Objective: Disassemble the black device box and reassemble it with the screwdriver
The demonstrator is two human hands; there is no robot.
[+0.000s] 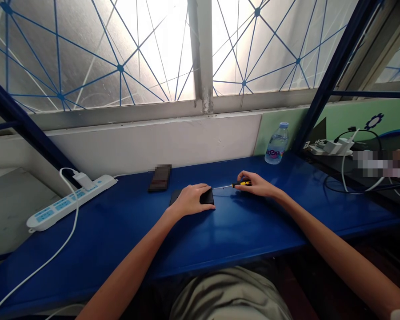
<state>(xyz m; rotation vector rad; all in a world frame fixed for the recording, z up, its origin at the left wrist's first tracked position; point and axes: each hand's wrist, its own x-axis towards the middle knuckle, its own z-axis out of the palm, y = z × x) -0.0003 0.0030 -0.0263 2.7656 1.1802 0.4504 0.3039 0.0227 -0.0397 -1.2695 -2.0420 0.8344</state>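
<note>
My left hand lies over a flat black device on the blue bench, fingers curled down on it and holding it in place. My right hand pinches the yellow-and-black handle of a small screwdriver. The thin shaft of the screwdriver points left and its tip reaches the right edge of the black device.
A dark flat object lies just behind the left hand. A white power strip with a plugged cable sits at the left. A water bottle stands at the back right. Another bench at far right carries chargers and cables.
</note>
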